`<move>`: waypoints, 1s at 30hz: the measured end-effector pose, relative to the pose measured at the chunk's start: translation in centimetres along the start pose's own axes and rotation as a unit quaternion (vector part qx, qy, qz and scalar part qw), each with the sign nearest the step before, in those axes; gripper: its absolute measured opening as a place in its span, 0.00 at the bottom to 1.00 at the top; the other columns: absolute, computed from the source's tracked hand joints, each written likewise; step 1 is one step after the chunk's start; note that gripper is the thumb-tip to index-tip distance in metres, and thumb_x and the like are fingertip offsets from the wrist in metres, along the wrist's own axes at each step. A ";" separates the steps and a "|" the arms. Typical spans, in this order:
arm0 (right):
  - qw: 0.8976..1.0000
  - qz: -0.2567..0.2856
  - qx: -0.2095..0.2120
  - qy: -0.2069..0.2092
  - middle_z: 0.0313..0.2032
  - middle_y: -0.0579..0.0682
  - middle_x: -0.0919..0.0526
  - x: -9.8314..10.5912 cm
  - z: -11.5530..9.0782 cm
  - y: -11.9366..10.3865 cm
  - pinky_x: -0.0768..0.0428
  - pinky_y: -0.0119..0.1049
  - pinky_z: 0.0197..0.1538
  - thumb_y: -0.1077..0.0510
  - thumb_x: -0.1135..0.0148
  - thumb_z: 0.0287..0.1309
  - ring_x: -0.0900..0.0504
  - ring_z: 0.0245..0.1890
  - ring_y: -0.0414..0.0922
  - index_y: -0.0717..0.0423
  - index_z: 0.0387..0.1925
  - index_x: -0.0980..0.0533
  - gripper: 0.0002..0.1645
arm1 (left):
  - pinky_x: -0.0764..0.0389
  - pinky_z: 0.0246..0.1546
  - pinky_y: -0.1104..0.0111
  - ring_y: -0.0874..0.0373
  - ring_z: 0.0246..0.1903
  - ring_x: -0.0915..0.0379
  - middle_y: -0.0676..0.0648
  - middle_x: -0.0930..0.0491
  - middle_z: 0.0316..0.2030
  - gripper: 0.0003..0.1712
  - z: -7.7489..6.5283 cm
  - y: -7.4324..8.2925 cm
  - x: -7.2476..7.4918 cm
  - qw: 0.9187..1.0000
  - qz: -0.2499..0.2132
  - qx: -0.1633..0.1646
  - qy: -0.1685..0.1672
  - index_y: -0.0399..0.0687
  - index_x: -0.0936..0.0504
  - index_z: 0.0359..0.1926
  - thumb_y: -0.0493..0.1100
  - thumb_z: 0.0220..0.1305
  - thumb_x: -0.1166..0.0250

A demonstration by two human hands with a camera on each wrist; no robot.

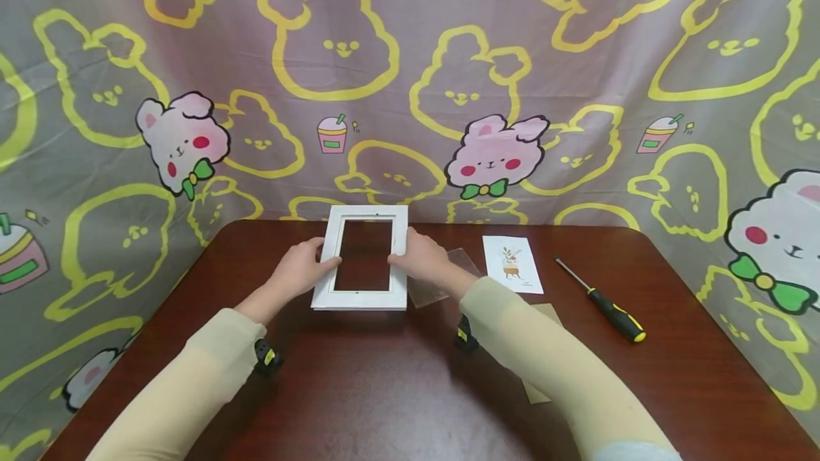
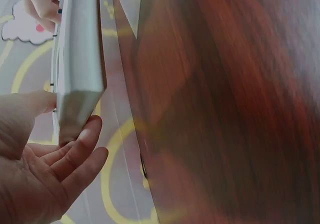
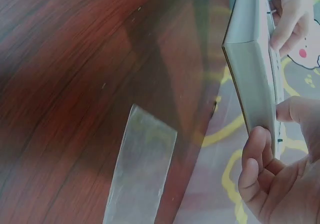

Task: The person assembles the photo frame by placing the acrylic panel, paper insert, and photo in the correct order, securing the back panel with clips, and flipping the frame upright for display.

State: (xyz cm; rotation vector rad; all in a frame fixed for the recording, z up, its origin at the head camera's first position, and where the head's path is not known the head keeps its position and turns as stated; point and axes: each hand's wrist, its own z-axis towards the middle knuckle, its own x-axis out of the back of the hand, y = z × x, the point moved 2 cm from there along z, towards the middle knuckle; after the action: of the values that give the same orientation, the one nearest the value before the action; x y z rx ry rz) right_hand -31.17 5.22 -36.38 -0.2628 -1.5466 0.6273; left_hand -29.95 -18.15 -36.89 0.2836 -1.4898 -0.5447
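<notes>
A white picture frame (image 1: 361, 300) with an open middle is held tilted above the table, its far edge higher in the head view. My left hand (image 1: 304, 267) grips its left side, thumb on the face and fingers behind. On the opposite side my right hand (image 1: 423, 258) grips it the same way. Small dark tabs line the opening's inner edge. Both wrist views show the frame's pale outer edge (image 2: 82, 49) between thumb and fingers. A clear sheet (image 3: 142, 159) lies on the table beneath my right wrist, partly hidden by it in the head view.
Right of the frame lies a white card (image 1: 512, 262) printed with a potted plant. A brown board (image 1: 539, 393) is partly covered by my right sleeve. Farther right rests a black and yellow screwdriver (image 1: 605, 308). A patterned curtain (image 1: 397, 91) surrounds the table's (image 1: 359, 390) back and sides.
</notes>
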 end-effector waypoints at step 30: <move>0.994 0.060 -0.005 -0.089 0.30 0.52 0.19 1.9 -11.3 8.8 0.23 0.37 0.18 0.59 0.32 0.58 0.21 0.17 0.45 0.66 0.64 0.38 0.37 | 0.18 0.27 0.64 0.51 0.24 0.19 0.48 0.19 0.24 0.49 -6.3 5.4 -7.6 0.945 -0.250 -0.059 -0.200 0.26 0.53 0.71 0.37 0.61 0.32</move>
State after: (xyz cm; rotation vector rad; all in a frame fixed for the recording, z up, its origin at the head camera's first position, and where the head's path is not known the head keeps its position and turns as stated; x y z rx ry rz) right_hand -22.17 16.01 -39.91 -0.3158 -1.7148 0.7528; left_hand -22.80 -10.67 -41.20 0.4835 -1.7739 -1.1493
